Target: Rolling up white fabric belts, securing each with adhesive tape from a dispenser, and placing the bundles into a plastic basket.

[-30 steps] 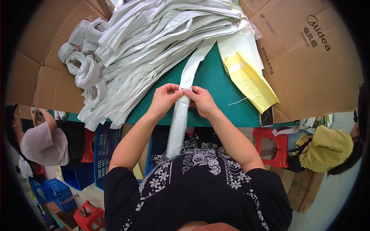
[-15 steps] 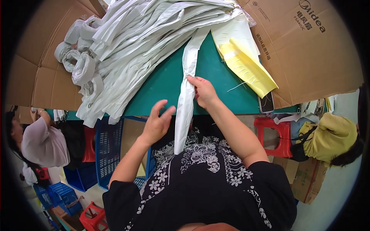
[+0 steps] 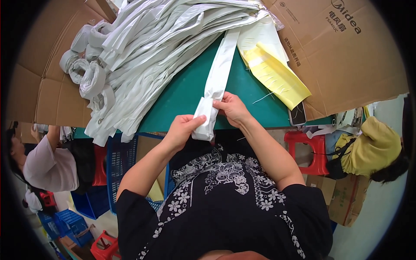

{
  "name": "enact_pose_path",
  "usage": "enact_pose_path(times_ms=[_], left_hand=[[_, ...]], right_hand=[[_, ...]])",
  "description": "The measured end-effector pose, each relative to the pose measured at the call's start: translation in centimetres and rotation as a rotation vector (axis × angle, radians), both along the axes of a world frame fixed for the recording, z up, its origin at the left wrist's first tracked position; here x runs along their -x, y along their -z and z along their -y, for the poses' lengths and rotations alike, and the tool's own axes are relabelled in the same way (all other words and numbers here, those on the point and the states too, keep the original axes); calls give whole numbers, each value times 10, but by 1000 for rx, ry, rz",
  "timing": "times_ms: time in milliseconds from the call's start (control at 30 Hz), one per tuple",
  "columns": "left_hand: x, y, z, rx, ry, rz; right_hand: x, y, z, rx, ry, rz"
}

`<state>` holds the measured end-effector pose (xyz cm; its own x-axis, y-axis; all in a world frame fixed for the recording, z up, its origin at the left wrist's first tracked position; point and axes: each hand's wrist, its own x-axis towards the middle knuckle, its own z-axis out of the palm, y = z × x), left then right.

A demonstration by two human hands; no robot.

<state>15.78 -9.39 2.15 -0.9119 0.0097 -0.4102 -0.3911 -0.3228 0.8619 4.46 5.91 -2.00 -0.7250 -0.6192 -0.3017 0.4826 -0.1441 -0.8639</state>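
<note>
A long white strip [image 3: 219, 69], of thin cloth or plastic film, runs from the far pile toward me over the green table [image 3: 177, 93]. Its near end is doubled back into a short flat fold at the table's front edge. My left hand [image 3: 180, 130] grips the left side of this fold, thumb on top. My right hand [image 3: 235, 109] pinches the strip at the upper right of the fold; some of its fingers are hidden beneath. Beyond both hands lies a large pile of similar white strips [image 3: 160, 56].
Rolled white strips [image 3: 92, 80] sit left of the pile. A yellow sheet [image 3: 281, 78] with slits and a phone [image 3: 298, 116] lie at the right. Cardboard [image 3: 346, 73] flanks the table. Below are a blue crate [image 3: 122, 160] and a red stool [image 3: 318, 160]. People sit on both sides.
The strip's hanging end has been folded up on itself. My left hand, open before, has moved right and closed on the fold. My right hand has shifted slightly down and right, still gripping.
</note>
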Motion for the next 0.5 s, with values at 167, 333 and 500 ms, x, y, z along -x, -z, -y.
enact_pose_path(times_ms=[167, 333, 500], left_hand=[[23, 6, -2, 84, 182, 149], [53, -12, -3, -113, 116, 340], [78, -7, -4, -196, 120, 385]], right_hand=[[7, -12, -11, 8, 63, 124], [20, -9, -24, -107, -32, -342], [27, -31, -41, -228, -317, -876]])
